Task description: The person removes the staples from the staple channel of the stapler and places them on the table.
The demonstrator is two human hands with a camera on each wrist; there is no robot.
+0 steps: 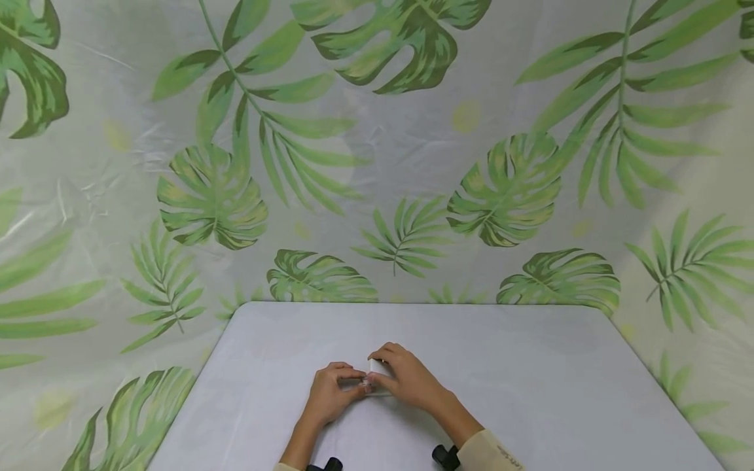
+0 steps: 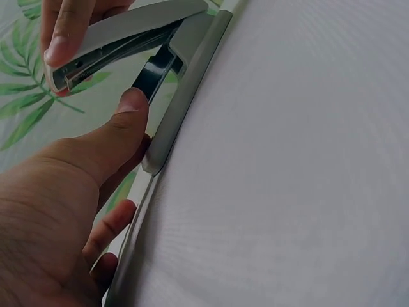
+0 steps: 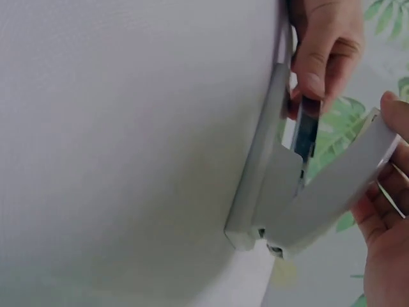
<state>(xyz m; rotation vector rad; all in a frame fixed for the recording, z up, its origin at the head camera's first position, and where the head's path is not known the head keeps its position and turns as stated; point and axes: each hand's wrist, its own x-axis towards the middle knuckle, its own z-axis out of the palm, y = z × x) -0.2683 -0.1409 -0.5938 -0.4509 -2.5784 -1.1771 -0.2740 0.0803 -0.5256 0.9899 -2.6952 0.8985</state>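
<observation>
A light grey stapler (image 2: 195, 89) stands spread wide on the table, its top arm (image 3: 342, 182) swung up from the base (image 3: 255, 185). Between them shows the dark metal magazine (image 2: 151, 78). My left hand (image 1: 331, 394) pinches the magazine's front end, thumb on top and fingers beneath, by the front of the base. My right hand (image 1: 415, 381) holds the raised front end of the top arm, with the thumb on one side and fingers on the other. In the head view the hands cover most of the stapler.
The white table (image 1: 518, 379) has rounded far corners. Behind it hangs a pale curtain (image 1: 406, 150) printed with green leaves. A black wrist camera (image 1: 446, 456) sits at the right sleeve, and another (image 1: 331, 464) near the left wrist.
</observation>
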